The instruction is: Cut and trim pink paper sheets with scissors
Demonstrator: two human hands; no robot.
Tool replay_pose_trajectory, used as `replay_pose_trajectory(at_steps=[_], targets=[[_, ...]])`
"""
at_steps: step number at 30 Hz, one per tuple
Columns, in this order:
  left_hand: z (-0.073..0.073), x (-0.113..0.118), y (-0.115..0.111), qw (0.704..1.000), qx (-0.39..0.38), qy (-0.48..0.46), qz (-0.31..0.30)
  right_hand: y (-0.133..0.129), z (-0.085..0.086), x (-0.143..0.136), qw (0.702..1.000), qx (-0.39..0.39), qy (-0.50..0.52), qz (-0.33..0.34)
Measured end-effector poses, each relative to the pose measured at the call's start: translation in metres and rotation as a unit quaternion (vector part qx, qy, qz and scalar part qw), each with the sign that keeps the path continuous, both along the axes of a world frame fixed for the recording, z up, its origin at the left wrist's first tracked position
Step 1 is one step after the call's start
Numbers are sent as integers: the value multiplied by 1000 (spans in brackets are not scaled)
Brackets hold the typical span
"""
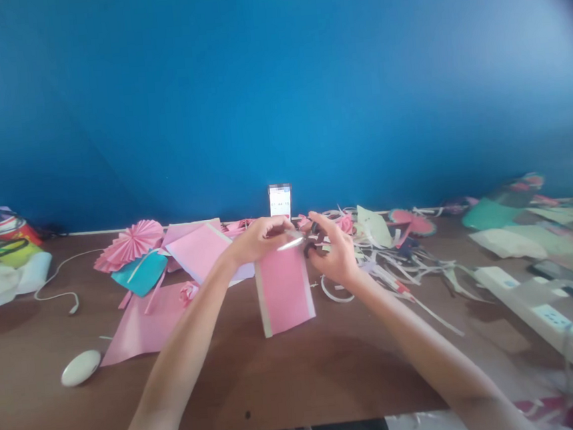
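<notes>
Pink paper [286,292], pale band down its left side, held over the middle of the worktop [311,387]. Long axis runs toward the near edge; lower end points that way, well short of it, its bottom edge slanting up to the right. Left hand [263,238] closed over the sheet's top, fingers pinched. Right hand [333,247] half curled, thumb and fingers gripping the dark handles of scissors [290,243]; these lie crosswise, blades pointing left, just beside the left fingers.

Hard to make out: blades blurred; cannot tell how far apart they stand or whether they bite the paper. Top edge of sheet hidden by left hand. Lit phone [280,202] upright at far edge, lower end covered. Tangled pale strips [386,270] right of centre, partly behind right hand. Power strip [530,304] near right end, blurred.
</notes>
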State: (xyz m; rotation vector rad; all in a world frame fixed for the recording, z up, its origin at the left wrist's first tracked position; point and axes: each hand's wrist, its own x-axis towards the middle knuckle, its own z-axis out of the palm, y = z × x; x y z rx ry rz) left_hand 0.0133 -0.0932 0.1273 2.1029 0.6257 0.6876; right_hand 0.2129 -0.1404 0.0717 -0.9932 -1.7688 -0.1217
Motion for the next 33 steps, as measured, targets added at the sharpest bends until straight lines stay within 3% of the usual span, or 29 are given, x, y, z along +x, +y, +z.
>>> replay_pose_trajectory(at_steps=[3,7,9,14,23,28,33], targets=[[-2,0,1,1000,25,0,19,1,7,-2,985,-121,109,53],[-5,0,3,999,36,16,24,7,12,-2,926,-231,238,182],[-6,1,5,998,53,29,22,7,14,-2,914,-251,254,192],[-9,3,5,995,81,56,32,1,19,-6,920,-263,229,176],[-7,0,7,995,64,-2,70,6,16,-3,888,-288,288,214],[-12,-9,19,980,66,-45,182,12,15,9,879,-365,222,210],[-31,-21,46,938,52,-94,329,16,19,24,893,-380,205,129]])
